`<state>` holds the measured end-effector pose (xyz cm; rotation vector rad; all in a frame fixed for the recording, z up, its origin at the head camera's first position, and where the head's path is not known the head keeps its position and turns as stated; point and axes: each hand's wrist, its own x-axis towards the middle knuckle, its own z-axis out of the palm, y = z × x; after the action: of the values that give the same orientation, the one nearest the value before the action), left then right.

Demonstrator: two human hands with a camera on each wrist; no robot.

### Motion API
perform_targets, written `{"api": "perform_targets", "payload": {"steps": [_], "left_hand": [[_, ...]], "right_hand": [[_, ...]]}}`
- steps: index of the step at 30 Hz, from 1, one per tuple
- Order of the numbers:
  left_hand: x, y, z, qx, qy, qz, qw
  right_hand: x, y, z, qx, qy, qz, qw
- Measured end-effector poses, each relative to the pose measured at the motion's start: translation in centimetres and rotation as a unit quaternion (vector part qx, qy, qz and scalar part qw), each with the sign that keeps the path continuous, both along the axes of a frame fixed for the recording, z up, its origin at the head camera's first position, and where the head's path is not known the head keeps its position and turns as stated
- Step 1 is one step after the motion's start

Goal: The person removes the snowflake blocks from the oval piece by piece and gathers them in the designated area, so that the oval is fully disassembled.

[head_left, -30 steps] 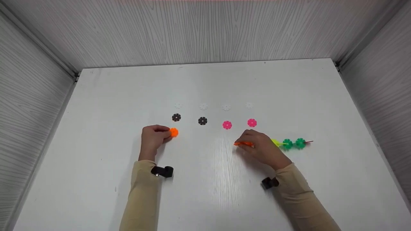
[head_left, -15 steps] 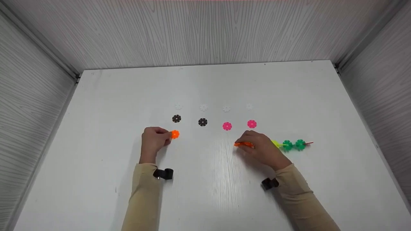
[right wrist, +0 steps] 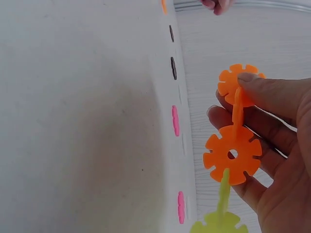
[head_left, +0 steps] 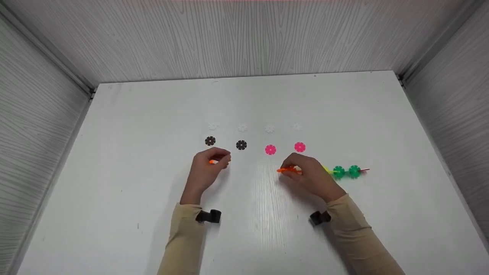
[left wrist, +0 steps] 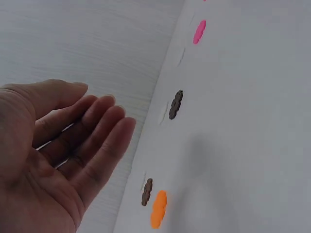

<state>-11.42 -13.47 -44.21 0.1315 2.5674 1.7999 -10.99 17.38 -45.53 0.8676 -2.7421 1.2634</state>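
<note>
In the head view my left hand (head_left: 206, 170) hovers over the table, fingers loosely bent and holding nothing. A loose orange snowflake disc (left wrist: 158, 209) lies flat on the tabletop; in the head view the hand hides most of it. My right hand (head_left: 309, 175) pinches the orange end of a snowflake-disc chain between thumb and fingers. Orange discs (right wrist: 221, 160) slotted crosswise form that end in the right wrist view, followed by yellow pieces (right wrist: 222, 194). Green discs (head_left: 338, 172) and a thin red piece (head_left: 365, 169) trail beyond the hand to the right.
Behind the hands, two dark brown discs (head_left: 241, 145) and two pink discs (head_left: 270, 149) lie in a row on the white table (head_left: 244, 236). Farther back is a row of several white discs (head_left: 269, 129). Wood-grain panels (head_left: 244, 38) enclose the back and sides.
My left hand has let go of the orange disc and moved to the right. The right hand keeps its pinch on the chain, which has shifted slightly left.
</note>
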Motion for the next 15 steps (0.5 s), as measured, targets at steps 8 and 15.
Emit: {"api": "perform_targets", "payload": {"steps": [8, 15], "left_hand": [[1.7, 4.5, -1.0, -0.007, 0.021, -0.1, 0.9948], [2.3, 7.6, -1.2, 0.034, 0.015, -0.131, 0.9907]], "right_hand": [[0.0, -0.3, 0.2, -0.03, 0.005, 0.031, 0.999], [-0.1, -0.1, 1.2, -0.025, -0.024, 0.041, 0.999]]}}
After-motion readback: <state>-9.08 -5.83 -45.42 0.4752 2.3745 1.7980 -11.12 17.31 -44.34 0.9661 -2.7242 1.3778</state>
